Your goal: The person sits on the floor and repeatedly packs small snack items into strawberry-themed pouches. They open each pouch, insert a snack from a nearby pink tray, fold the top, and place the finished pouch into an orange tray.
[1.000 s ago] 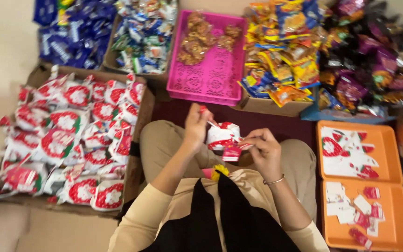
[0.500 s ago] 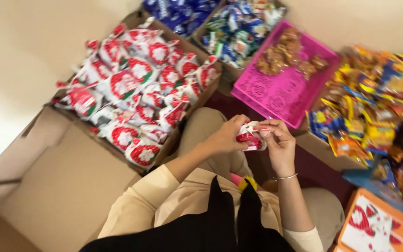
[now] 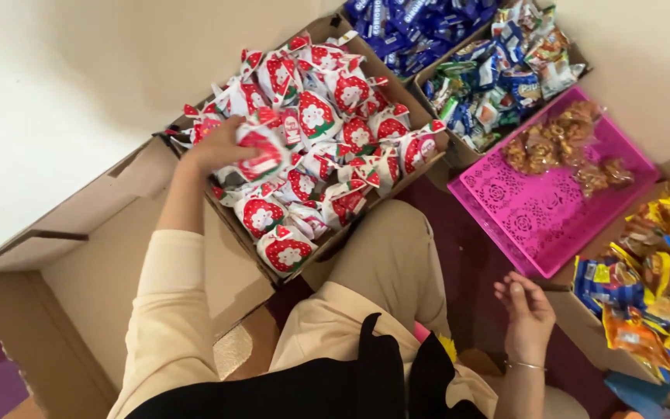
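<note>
Floor-level setup w/ pale wall behind, dark purple mat under the seated person; left hand is closed around a red-and-white gift pouch, holding it over the near-left part of the cardboard box that's already packed w/ matching pouches; pouch sits just above the pile, touching or nearly touching the ones beneath, can't tell which; step in hand looks like dropping a finished pouch into the box, approx. at the point of release; next move, by my read, calls for opening the fingers over a gap in the pile, then pulling the arm back w/o dragging neighbours out; right hand is empty, fingers loosely spread and apart, hovering by the right knee near the pink tray; tray holds a few clear bags of brown snacks at its far end, rest bare; beyond it, boxes of blue packets and mixed blue-green sweets; yellow-orange packets crowd the right edge; box rim is close to the left knee, pile rises to rim level, so little spare room inside; a big empty carton lies open at left, giving the left arm free room on that side.
</note>
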